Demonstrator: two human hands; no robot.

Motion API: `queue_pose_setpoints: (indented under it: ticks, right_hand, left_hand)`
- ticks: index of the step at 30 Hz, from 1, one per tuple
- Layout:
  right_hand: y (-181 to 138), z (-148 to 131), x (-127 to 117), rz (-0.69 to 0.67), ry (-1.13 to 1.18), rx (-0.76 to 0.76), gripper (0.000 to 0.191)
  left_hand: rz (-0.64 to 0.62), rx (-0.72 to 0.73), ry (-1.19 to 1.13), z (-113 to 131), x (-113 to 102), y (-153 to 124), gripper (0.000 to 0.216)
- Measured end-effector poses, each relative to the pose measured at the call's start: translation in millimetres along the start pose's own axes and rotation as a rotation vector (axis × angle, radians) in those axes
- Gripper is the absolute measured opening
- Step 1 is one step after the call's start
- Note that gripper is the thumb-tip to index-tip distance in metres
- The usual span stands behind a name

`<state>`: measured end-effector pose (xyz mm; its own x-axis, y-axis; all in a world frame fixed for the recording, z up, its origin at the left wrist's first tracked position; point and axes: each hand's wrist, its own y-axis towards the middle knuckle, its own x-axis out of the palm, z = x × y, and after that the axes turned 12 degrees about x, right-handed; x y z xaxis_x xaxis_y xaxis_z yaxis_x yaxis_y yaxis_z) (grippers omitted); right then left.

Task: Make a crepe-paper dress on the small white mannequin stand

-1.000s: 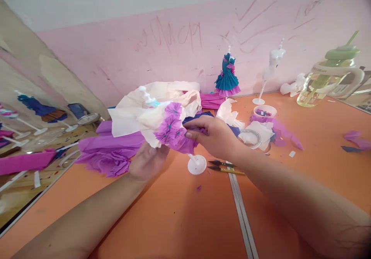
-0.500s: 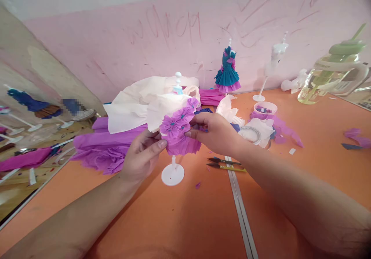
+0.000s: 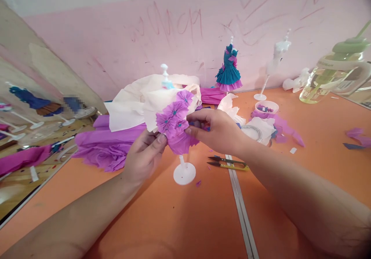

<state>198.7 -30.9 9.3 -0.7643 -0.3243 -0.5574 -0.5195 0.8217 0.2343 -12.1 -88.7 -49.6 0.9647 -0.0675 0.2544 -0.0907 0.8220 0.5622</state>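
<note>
In the head view a small dress form with a white round base [image 3: 184,173] leans to the left between my hands. It wears a crepe-paper dress: a white top, several purple paper flowers [image 3: 174,113] with teal centres, and a purple skirt [image 3: 179,142]. My left hand [image 3: 146,147] pinches the dress's left edge between thumb and fingers. From the other side, my right hand [image 3: 213,129] is closed on the dress beside the flowers, with its thumb at the skirt's top. Fingers behind the paper are partly hidden.
Thread snips [image 3: 228,163] lie right of the base. Purple crepe paper [image 3: 107,147] and white paper [image 3: 124,114] lie behind my left hand. Further back are a tape roll [image 3: 251,133], a small tub [image 3: 267,107], a teal dress on a form [image 3: 228,71] and a drink bottle [image 3: 333,71].
The dress form has tilted, its top moving left and its base right. My hands have stayed at the dress, with the flowers turned slightly left.
</note>
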Motion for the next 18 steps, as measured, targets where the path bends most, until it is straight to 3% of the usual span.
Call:
queue_pose_setpoints:
  ticks: [11,15,18]
  right_hand:
    - [-1.4,-3.4,-7.5,-0.039,0.025,-0.004,0.015]
    - [0.8,-0.5,-7.7,-0.06,0.048,0.054,0.017]
    - [2.3,1.6,-7.7,-0.077,0.064,0.047,0.018]
  left_hand:
    - [-0.042,-0.066,-0.055,3.8,5.4,-4.0,0.023]
    - [-0.156,-0.05,0.108,2.4,1.4,-4.7,0.033]
    - [-0.117,-0.039,0.308,-0.7,-2.9,-5.5,0.036]
